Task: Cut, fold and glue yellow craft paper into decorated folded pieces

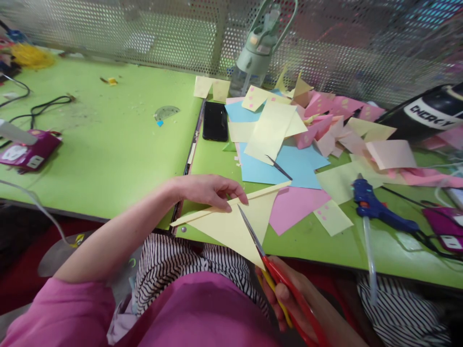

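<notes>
A pale yellow triangular sheet (231, 224) lies at the table's front edge, a folded strip running along its upper side. My left hand (211, 190) rests on that strip, fingers bent and fingertips pressing on the paper. My right hand (289, 294) grips red and yellow scissors (269, 265) by the handles, below the sheet. Their blades look nearly closed and point up and left over the paper, the tip just below my left fingertips. Beyond the strip, dark tweezers (279, 167) lie on blue paper (300, 166). Pink paper (298, 205) sits right of the sheet.
A black phone (215, 121) and a green-lidded bottle (251, 62) stand beyond my hands. Folded paper pieces (320, 103) are heaped at the right, near a blue glue gun (379, 207) and a black bottle (423, 113). A seam (191, 152) splits the green table (119, 144).
</notes>
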{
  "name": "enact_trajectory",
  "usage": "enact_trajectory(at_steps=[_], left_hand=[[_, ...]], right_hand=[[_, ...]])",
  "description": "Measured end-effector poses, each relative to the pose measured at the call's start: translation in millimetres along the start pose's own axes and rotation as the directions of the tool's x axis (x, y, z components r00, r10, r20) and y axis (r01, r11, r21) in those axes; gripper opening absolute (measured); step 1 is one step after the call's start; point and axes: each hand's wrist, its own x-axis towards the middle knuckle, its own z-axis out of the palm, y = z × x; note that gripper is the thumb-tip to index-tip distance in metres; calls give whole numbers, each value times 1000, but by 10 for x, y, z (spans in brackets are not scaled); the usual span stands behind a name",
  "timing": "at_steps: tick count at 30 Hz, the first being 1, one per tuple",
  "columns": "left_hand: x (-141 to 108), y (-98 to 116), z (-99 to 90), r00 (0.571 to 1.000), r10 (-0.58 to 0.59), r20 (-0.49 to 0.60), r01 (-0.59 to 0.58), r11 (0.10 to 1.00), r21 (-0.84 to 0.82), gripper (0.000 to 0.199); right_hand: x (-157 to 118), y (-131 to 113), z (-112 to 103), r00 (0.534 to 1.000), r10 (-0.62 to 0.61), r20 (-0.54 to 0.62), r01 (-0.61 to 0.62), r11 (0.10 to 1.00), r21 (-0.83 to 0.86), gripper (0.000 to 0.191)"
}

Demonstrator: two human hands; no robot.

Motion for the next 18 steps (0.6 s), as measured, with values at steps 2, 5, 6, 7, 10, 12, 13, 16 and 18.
enact_trajectory(at_steps=[2, 5, 6, 7, 10, 12, 13, 16, 18], left_hand=[[-3, 3, 1, 1000, 0, 0, 0, 1000, 0, 36], [-2, 5, 2, 1000, 3, 1, -3, 1000, 0, 36], [-1, 5, 2, 1000, 2, 1, -2, 1000, 4, 36], [1, 6, 2, 1000, 2, -1, -2, 1000, 7, 36], [5, 8, 2, 1000, -4, 0, 4, 1000, 13, 37], [3, 11, 2, 1000, -9, 1, 9, 1000, 13, 37], [1, 12, 2, 1000, -13, 1, 13, 1000, 14, 38], [-5, 13, 1, 1000, -19, -1, 19, 1000, 16, 39], [-4, 10, 2, 1000, -18, -3, 18, 1000, 16, 38]], right_hand=[[-13, -8, 18, 1000, -17, -5, 17, 1000, 24, 60], [16, 31, 10, 999, 28, 23, -30, 997, 68, 59], [31, 46, 1, 997, 64, 37, -67, 994, 89, 57], [45, 56, -9, 994, 100, 48, -105, 988, 112, 56], [61, 50, -32, 985, 166, 54, -173, 970, 168, 52], [49, 22, -37, 984, 173, 43, -178, 967, 182, 51], [41, 6, -37, 983, 176, 41, -181, 966, 187, 50], [24, -27, -40, 979, 196, 47, -202, 960, 196, 46], [35, -30, -44, 974, 219, 51, -225, 954, 200, 44]])
